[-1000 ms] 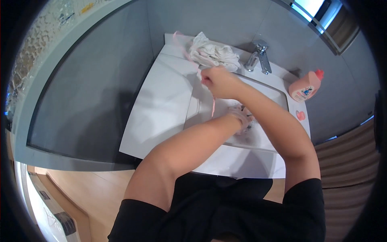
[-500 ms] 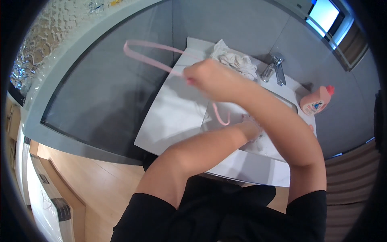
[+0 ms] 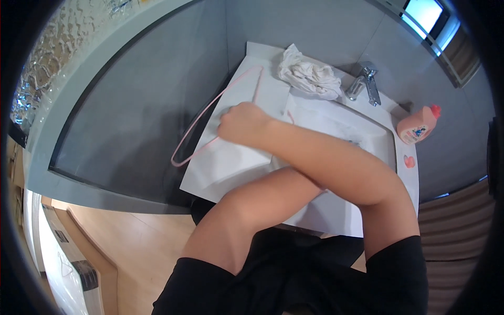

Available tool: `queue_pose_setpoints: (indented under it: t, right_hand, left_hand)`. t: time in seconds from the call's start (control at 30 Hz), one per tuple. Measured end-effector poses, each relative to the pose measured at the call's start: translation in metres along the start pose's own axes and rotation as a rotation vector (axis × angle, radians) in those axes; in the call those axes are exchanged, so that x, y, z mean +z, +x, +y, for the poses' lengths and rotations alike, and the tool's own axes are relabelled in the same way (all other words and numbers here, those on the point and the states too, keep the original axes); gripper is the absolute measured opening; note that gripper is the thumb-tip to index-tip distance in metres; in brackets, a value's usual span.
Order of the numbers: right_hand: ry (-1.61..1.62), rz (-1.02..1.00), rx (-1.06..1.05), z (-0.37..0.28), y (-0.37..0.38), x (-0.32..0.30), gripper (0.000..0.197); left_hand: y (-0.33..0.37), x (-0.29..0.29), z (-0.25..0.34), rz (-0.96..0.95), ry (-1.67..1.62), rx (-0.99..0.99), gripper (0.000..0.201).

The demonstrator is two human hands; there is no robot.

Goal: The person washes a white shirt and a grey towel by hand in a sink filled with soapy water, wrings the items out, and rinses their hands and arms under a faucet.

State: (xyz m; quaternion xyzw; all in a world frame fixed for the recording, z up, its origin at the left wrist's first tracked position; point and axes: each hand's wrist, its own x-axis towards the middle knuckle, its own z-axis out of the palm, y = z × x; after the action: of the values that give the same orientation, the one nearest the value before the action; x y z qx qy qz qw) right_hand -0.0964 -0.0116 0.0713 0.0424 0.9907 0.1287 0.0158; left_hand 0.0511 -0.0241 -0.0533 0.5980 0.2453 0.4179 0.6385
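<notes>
Shift since the earlier frame: the right hand sits lower and further left over the counter, and the pink hanger it carries swings from jutting towards the upper left to slanting down the left-centre; the left hand, partly seen then, is now hidden.
Right hand: closed in a fist around the hanger, back of the hand up; the fingers' exact wrap is turned away from view.
Left hand: out of sight beneath the right forearm; whether it is closed or holds anything, I cannot tell. The left forearm points towards the basin.
Pink hanger: left of centre, its long loop reaching past the counter's left edge; a short pink end shows beyond the wrist, probably its hook.
Weight and stiffness: likely light and fairly stiff, with a little spring in the thin bars.
Surface: probably smooth, and slippery if wet; unlikely to be fragile, though hard bending could warp it.
Best hold: near the base of the hook, where the bars should meet; a far corner would let it twist.
Nearby: a crumpled white cloth at upper centre, soft by its folds; the tap and pink bottle at upper right.
</notes>
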Motion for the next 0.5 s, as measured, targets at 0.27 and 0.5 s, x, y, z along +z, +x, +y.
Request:
queue_pose_setpoints:
  t: [0.27,0.5]
  right_hand:
    - [-0.120,-0.040,0.173,0.060,-0.029,0.026,0.012]
    - [0.220,0.258,0.358,0.069,-0.124,-0.015,0.015]
  left_hand:
    - [0.022,-0.004,0.002,-0.077,-0.008,0.006,0.054]
    - [0.051,-0.022,0.005,-0.177,0.898,-0.297,0.064]
